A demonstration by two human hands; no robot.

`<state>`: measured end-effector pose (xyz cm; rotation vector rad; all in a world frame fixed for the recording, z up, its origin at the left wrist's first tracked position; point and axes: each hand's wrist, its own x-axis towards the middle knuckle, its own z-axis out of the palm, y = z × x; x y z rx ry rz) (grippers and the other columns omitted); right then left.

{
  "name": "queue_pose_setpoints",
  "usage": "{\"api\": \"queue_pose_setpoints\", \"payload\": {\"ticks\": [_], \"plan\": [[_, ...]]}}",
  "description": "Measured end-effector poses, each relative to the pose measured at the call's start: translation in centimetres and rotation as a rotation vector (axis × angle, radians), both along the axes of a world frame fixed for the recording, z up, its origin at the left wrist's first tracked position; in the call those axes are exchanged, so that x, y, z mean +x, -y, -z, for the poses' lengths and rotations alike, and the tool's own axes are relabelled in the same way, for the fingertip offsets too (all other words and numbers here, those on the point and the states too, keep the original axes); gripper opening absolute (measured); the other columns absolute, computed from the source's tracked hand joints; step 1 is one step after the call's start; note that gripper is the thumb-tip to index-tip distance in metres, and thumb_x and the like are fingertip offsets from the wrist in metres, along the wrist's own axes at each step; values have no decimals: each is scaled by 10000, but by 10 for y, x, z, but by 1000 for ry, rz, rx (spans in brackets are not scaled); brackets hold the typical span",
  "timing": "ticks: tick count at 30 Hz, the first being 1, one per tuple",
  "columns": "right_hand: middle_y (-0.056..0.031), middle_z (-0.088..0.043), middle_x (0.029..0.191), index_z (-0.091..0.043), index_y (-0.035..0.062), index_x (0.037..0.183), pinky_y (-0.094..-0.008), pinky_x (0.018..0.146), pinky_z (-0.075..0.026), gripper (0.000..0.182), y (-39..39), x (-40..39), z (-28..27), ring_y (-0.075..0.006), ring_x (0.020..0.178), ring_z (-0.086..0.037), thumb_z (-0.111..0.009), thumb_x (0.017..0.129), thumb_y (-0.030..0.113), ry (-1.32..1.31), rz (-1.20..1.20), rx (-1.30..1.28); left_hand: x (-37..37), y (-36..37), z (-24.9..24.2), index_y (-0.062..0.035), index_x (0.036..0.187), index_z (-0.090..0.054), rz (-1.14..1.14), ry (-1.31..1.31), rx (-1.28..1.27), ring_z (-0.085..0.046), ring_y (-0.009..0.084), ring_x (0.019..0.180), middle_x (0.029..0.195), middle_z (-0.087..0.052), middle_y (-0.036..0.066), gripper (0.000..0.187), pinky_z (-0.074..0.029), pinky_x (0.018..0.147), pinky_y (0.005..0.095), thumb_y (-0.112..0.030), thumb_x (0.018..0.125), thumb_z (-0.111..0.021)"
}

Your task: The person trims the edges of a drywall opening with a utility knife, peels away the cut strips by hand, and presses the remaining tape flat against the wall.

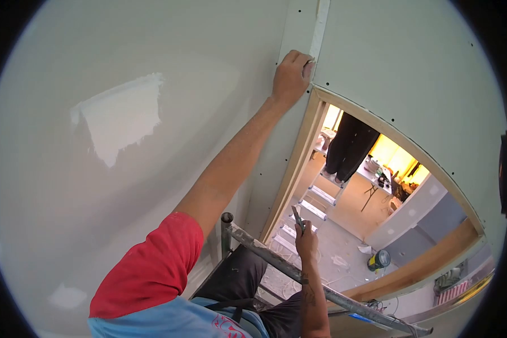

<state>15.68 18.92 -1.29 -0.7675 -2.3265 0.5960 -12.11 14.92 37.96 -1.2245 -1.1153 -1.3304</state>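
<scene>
My left hand (292,78) is raised against the wall seam, just above the upper left corner of the door frame. Its fingers are closed at the lower end of a strip of white joint tape (319,31) that runs up the seam. My right hand (306,243) is low in front of the doorway, wrapped around a narrow-bladed knife (298,218). The blade points upward, apart from the wall. Part of the knife's handle is hidden by my fingers.
A metal scaffold rail (276,259) crosses by my legs. The wooden door frame (305,141) opens onto a room where another person (350,143) stands on a stepladder (321,196). A dark bucket (379,260) stands on the floor. White compound (124,118) patches the left wall.
</scene>
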Motion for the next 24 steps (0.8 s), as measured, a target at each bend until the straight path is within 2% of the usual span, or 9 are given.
{"api": "queue_pose_setpoints", "payload": {"ticks": [7, 10, 13, 15, 18, 20, 21, 23, 24], "plan": [[-238, -692, 815, -545, 95, 1140, -559, 653, -500, 265, -1, -5, -1, -481, 796, -673, -612, 1008, 315, -11, -60, -39, 10, 1, -6, 4, 1030, -634, -88, 14, -47, -642, 416, 862, 979, -654, 203, 103, -513, 738, 486, -33, 934, -628], [-222, -703, 829, -564, 115, 1127, -567, 642, -504, 264, -2, -2, -1, -480, 768, -673, -605, 1003, 345, -38, -73, -22, 20, 9, 1, 32, 1009, -607, -101, 97, -106, -608, 433, 960, 998, -613, 233, 87, -505, 834, 497, -15, 943, -573], [-226, -701, 814, -555, 118, 1122, -569, 638, -504, 262, -4, 3, -4, -481, 763, -673, -594, 1008, 350, -46, -54, -25, 31, 30, 27, 21, 1008, -591, -132, 196, -176, -597, 434, 965, 1000, -607, 224, 74, -488, 819, 502, -2, 945, -558], [-222, -702, 814, -553, 121, 1120, -569, 636, -504, 259, -4, 1, -4, -482, 761, -673, -589, 1011, 353, -56, -58, -22, 38, 46, 50, 9, 993, -598, -127, 258, -87, -619, 410, 840, 953, -639, 207, 68, -489, 744, 470, -40, 960, -565], [-222, -703, 820, -552, 114, 1119, -569, 638, -504, 267, -3, -1, -6, -486, 759, -670, -577, 1017, 359, -78, -67, -24, 59, 81, 78, 6, 982, -594, -152, 325, -25, -625, 395, 837, 927, -635, 203, 70, -491, 746, 458, -49, 966, -554], [-226, -702, 826, -552, 104, 1120, -569, 643, -504, 278, 0, -1, -8, -490, 760, -668, -572, 1020, 362, -80, -80, -34, 70, 104, 98, 0, 1017, -607, -193, 585, -85, -644, 387, 870, 963, -649, 195, 92, -497, 751, 475, -52, 959, -558], [-235, -699, 874, -552, 90, 1134, -568, 666, -506, 274, 1, -2, -12, -486, 790, -668, -575, 1016, 336, -86, -22, -59, 64, 112, 116, 0, 1017, -607, -202, 591, -85, -644, 387, 870, 963, -649, 195, 92, -497, 751, 475, -52, 959, -558], [-245, -695, 922, -553, 76, 1148, -567, 688, -508, 272, 3, -2, -14, -483, 821, -667, -578, 1011, 309, -91, 27, -77, 32, 114, 175, 0, 1101, -621, -532, 340, -560, -674, 383, 930, 1037, -680, 191, 177, -520, 772, 490, -54, 936, -590], [-255, -674, 985, -545, 62, 1178, -565, 710, -509, 272, 4, -3, -12, -483, 864, -662, -579, 1002, 267, -172, 49, -23, 23, 113, 210, 4, 1130, -622, -631, 355, -668, -672, 397, 963, 1055, -685, 200, 237, -526, 786, 504, -95, 915, -628]]}}
